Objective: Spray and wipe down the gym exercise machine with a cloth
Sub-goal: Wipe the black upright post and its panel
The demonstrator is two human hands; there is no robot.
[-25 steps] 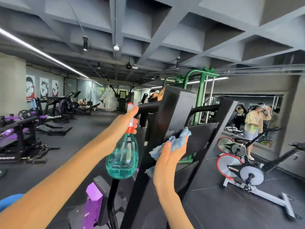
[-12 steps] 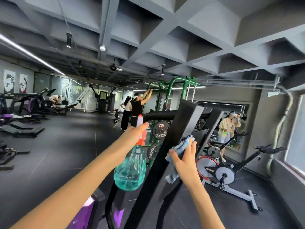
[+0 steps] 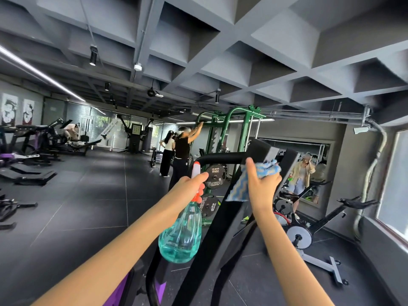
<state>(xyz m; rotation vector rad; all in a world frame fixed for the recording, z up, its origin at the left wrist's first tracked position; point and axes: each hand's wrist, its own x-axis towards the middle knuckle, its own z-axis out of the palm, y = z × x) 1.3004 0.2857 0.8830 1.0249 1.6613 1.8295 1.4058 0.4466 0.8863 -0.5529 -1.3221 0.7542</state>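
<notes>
A black exercise machine frame [image 3: 212,246] rises diagonally in front of me, with a curved black handlebar [image 3: 220,157] at its top. My left hand [image 3: 189,186] grips the orange-and-white trigger head of a teal spray bottle [image 3: 181,237], which hangs just left of the frame. My right hand [image 3: 262,184] holds a blue-and-white wavy-striped cloth [image 3: 254,180] against the upper part of the frame, thumb raised, close under the handlebar.
A green rack [image 3: 231,129] with weight plates stands behind the machine, two people [image 3: 181,149] beside it. Spin bikes [image 3: 309,230] stand at the right below a wall mirror. Purple-and-black benches [image 3: 28,151] line the left. Dark floor [image 3: 88,206] stretches left of the machine.
My right hand has slid the cloth up the frame towards the handlebar. The left hand with the bottle has stayed beside the frame while my view swung up and to the right.
</notes>
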